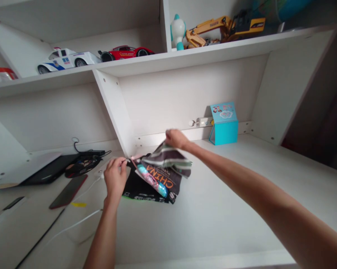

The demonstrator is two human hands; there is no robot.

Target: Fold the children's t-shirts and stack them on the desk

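Note:
Over the white desk, my right hand (pixel 175 139) is closed on the upper edge of a striped cloth (pixel 168 158) in dark brown, white and green, lifting it into a slope. My left hand (pixel 115 173) pinches the upper left corner of the cloth pile near the shelf divider; which layer it grips I cannot tell. Under the striped piece lies a dark cloth (pixel 164 179) printed "CHINA" in orange, with a shiny pink and blue strip (pixel 153 179) across it. A black cloth (pixel 140 188) with pale print along its lower edge spreads beneath.
Left of my hands lie a red-edged phone-like slab (pixel 69 191), a black laptop-like object (pixel 49 170), cables and a yellow piece (pixel 78 204). A blue desk calendar (pixel 225 127) stands by a power strip (pixel 205 122). Toy cars (pixel 126 53) and a toy excavator (pixel 224 30) sit on the shelf above.

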